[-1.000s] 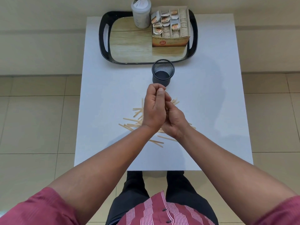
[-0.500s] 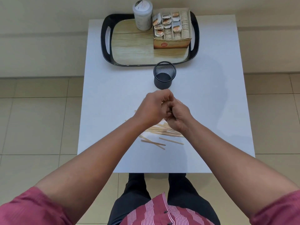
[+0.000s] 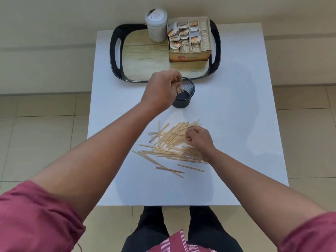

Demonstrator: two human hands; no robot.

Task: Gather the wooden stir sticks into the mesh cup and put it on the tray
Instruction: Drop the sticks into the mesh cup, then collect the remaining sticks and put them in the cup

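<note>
A black mesh cup [image 3: 184,96] stands on the white table [image 3: 236,124], just in front of the tray [image 3: 116,57]. My left hand [image 3: 161,91] is over the cup's left rim, shut on a small bunch of wooden stir sticks whose ends point down into the cup. A scattered pile of stir sticks [image 3: 169,142] lies nearer me in the table's middle. My right hand [image 3: 199,140] rests on the pile's right side with fingers curled; whether it grips any sticks I cannot tell.
The black-rimmed tray with a wood-look floor holds a white lidded jar [image 3: 156,26] at the back and a cardboard box of tea bags [image 3: 190,40] at its right. The tray's left and front floor is bare. Tiled floor surrounds the table.
My hands, clasped together over the pile, have parted. The left hand moved forward to the cup with a bunch of sticks; the right dropped back onto the pile.
</note>
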